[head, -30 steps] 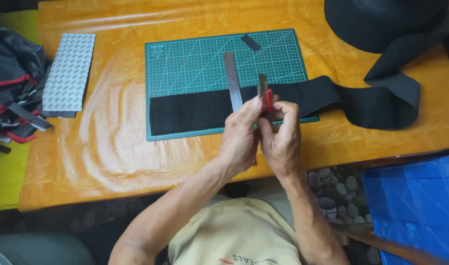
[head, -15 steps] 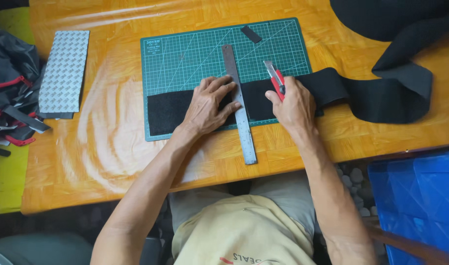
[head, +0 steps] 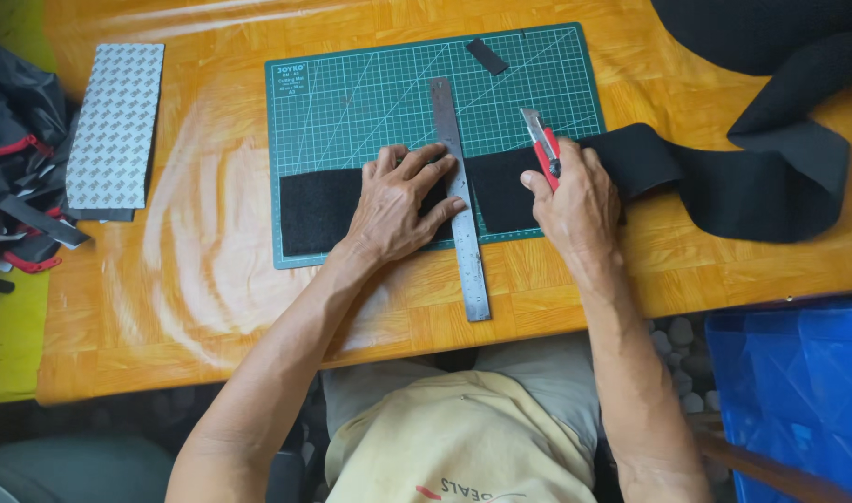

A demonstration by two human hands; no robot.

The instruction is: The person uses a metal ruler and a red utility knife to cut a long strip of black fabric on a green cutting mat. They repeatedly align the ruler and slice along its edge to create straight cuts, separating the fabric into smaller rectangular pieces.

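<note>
A wide black fabric strip (head: 314, 210) lies across the lower part of a green cutting mat (head: 370, 93) on an orange wooden table (head: 212, 298). My left hand (head: 398, 200) presses flat on the strip, fingers spread against a long metal ruler (head: 468, 261) laid across it. To the right of the ruler, my right hand (head: 575, 196) rests on the strip and grips a red utility knife (head: 542, 144) whose blade end points away from me.
A small black fabric scrap (head: 486, 56) lies on the mat's far edge. A grey patterned sheet (head: 114, 121) sits left, beside a dark bag (head: 16, 149). More black fabric (head: 780, 177) piles at right. A blue bag (head: 798, 391) stands below the table edge.
Both hands came down from in front of my chest onto the strip. The ruler was laid across the strip under my left hand, and the knife moved to the right of it.
</note>
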